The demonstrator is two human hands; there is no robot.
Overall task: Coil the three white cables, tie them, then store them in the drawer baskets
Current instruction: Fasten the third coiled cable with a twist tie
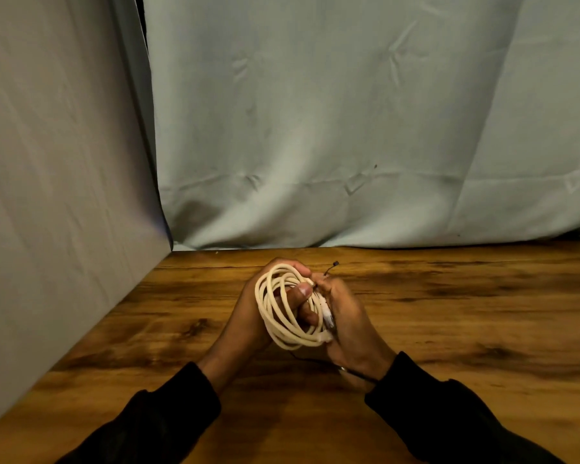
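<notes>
Unmarked white cable coil (pixel 290 313)

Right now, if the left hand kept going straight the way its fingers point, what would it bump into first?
The left hand holds the coiled white cable, fingers pointing toward the right hand. It would probably meet that hand first, though depth is hard to judge.

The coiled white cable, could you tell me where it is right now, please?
In the head view it is low at centre, above the wooden table, held between the left hand and right hand: coiled white cable.
</notes>
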